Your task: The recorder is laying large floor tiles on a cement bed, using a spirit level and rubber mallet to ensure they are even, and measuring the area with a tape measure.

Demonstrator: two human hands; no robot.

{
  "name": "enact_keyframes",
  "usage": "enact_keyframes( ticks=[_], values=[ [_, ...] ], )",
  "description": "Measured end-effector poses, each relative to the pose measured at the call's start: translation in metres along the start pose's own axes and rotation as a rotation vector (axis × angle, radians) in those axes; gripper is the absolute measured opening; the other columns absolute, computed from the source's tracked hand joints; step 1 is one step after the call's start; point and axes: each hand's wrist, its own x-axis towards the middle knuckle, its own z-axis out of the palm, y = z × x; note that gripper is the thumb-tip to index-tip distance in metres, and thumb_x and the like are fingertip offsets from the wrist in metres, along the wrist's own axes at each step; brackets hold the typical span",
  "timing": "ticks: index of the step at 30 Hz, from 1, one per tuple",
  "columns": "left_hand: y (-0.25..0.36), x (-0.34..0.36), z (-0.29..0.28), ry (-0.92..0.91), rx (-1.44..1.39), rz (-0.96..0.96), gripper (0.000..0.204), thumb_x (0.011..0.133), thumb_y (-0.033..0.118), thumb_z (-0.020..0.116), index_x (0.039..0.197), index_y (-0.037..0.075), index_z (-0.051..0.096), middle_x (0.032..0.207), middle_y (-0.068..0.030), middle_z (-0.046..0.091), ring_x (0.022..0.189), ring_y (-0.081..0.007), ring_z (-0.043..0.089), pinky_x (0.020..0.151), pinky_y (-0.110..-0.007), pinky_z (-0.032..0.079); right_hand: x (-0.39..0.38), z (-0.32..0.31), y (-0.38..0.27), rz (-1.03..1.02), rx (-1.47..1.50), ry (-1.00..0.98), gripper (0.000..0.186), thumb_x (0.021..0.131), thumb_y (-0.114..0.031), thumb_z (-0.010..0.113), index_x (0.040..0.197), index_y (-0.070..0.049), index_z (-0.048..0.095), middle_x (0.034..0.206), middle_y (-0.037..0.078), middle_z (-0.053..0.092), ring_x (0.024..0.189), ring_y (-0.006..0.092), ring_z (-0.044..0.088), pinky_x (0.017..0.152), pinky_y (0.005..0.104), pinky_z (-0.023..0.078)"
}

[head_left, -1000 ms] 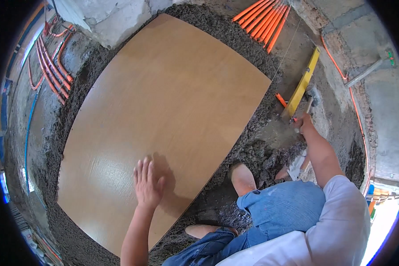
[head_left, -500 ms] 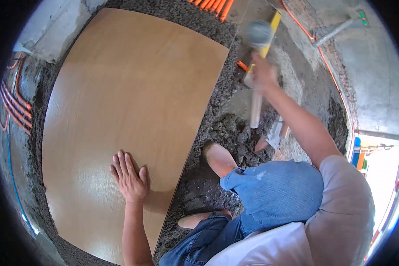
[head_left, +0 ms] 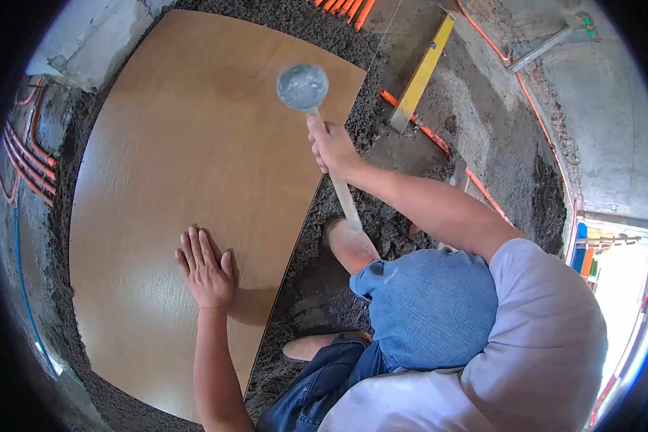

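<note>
A large tan tile (head_left: 201, 158) with a smooth, faintly wood-like face lies flat on rough grey mortar (head_left: 353, 54). My left hand (head_left: 210, 273) rests palm down on its lower middle, fingers spread. In my right hand (head_left: 333, 150) is a rubber mallet (head_left: 302, 88), gripped around its pale handle near the head. The round grey head is over the tile's upper right part; whether it touches the surface I cannot tell. The handle's end reaches back past the tile's right edge, above my foot.
A yellow spirit level (head_left: 426, 68) lies to the right of the tile, across an orange pipe (head_left: 433, 137). More orange conduits (head_left: 29, 169) stick out at the left wall, and several at the far edge (head_left: 349, 9). My bare foot (head_left: 349, 246) stands in mortar beside the tile.
My right hand has swung the mallet leftward, from near the spirit level to over the tile. The left hand remains flat on the tile, almost unmoved.
</note>
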Motion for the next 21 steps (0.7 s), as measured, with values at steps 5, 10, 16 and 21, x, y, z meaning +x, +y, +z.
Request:
enact_keyframes(
  ticks=[5,10,16,21],
  values=[
    [0.0,-0.006,0.006,-0.02,0.007,-0.025,0.066,0.093,0.042,0.039,0.145,0.004,0.023,0.152,-0.014,0.02,0.141,-0.0325,0.013,0.114,-0.049,0.007,-0.003,0.001,-0.007,-0.004,-0.018,-0.075,0.044,0.091,-0.048,0.048,0.079,-0.006,0.047,0.055,-0.001,0.04,0.039,0.0089,0.039,0.035,0.0261,0.033],
    [0.003,-0.006,-0.003,0.009,-0.075,-0.02,0.063,0.092,0.039,0.043,0.142,0.003,0.028,0.15,-0.0141,0.025,0.14,-0.0332,0.017,0.113,-0.049,0.01,-0.034,-0.012,0.034,0.177,-0.116,-0.136,0.042,0.091,-0.048,0.048,0.077,-0.01,0.047,0.054,-0.003,0.04,0.039,0.0078,0.039,0.034,0.0246,0.031],
    [0.002,-0.002,-0.003,0.056,-0.084,-0.04,0.062,0.092,0.039,0.043,0.141,0.003,0.031,0.149,-0.0138,0.026,0.14,-0.0324,0.019,0.113,-0.047,0.012,-0.056,-0.008,0.02,0.003,-0.17,-0.234,0.043,0.093,-0.047,0.045,0.076,-0.008,0.047,0.053,-0.002,0.04,0.039,0.0083,0.039,0.035,0.0245,0.031],
    [0.0,-0.03,0.006,0.032,-0.128,-0.074,0.063,0.092,0.04,0.041,0.141,0.001,0.03,0.15,-0.0164,0.024,0.14,-0.0323,0.017,0.114,-0.045,0.009,-0.068,-0.002,0.042,0.051,-0.421,-0.326,0.045,0.093,-0.046,0.048,0.07,-0.007,0.047,0.052,-0.002,0.042,0.04,0.0081,0.038,0.037,0.0256,0.032]
  ],
)
